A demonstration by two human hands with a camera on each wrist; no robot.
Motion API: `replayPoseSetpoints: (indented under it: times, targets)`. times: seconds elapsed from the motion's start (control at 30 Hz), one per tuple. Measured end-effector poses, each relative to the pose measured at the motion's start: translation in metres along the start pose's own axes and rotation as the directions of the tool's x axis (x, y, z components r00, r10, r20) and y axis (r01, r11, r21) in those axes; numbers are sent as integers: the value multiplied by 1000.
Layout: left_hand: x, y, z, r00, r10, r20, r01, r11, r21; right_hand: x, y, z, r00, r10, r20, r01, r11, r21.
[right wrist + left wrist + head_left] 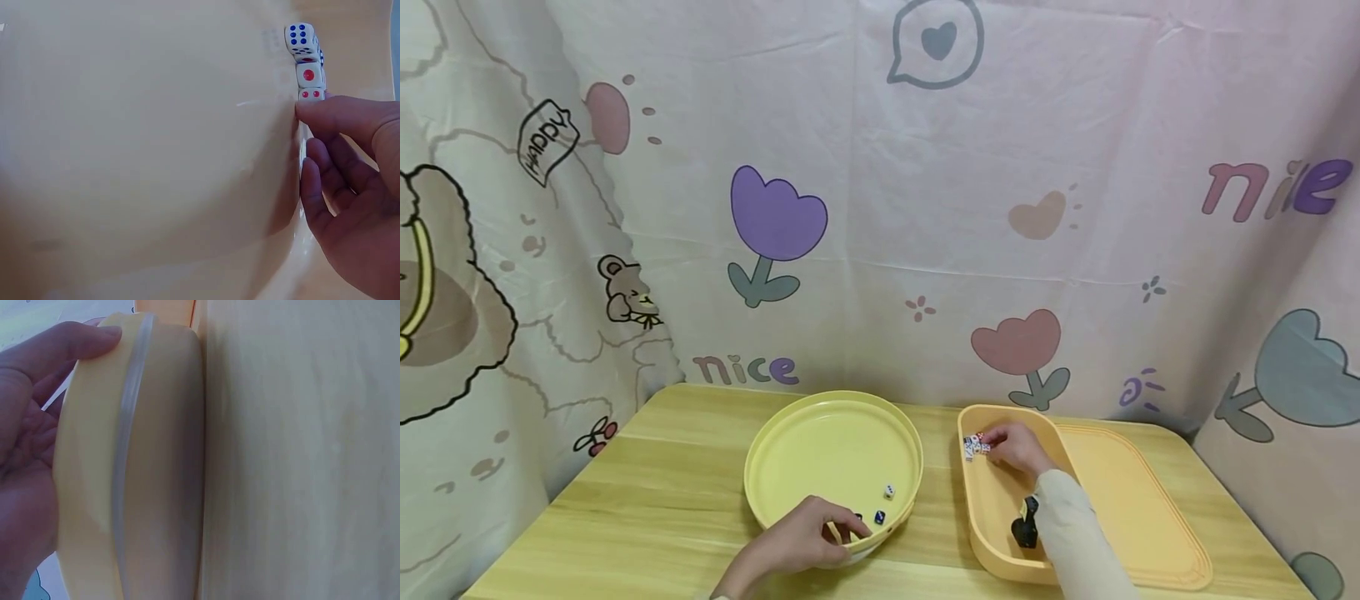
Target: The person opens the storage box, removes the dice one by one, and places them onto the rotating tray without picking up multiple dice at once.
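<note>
Left hand [805, 535] grips rim of tray [820, 458], thumb outside. Right hand [1018, 450] in tub [992, 508], fingertips at dice [975, 446] clustered near far left corner; cannot tell whether pinching one.

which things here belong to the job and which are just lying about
In use, it seems:
round yellow tray, left hand on its rim
tray dice
orange box
box dice, at the right hand

Likely just lying about:
orange lid beside the box
patterned cloth hanging behind
</note>
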State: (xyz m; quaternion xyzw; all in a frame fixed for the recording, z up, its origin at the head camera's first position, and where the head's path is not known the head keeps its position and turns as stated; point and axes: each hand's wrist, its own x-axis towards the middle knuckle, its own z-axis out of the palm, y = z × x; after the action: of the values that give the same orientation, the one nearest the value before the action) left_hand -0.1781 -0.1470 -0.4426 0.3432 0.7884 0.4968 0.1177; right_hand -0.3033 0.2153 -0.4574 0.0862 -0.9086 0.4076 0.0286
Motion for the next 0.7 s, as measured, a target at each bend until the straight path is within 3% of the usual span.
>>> replayPoseSetpoints:
  times: [0.17, 0.43, 0.7]
  targets:
    - [1, 0, 0, 1000, -1, 1, 1, 1000, 2, -2, 1, -2, 1000, -5, 10, 5, 1000, 12]
    - [2, 1, 1, 1000, 5, 2, -5, 1000, 1, -5, -4, -9, 998, 62, 30, -63, 997, 52]
    - [2, 0, 1, 1000, 0, 2, 0, 1000, 4, -5, -14, -21, 998, -28, 51, 26, 999, 47]
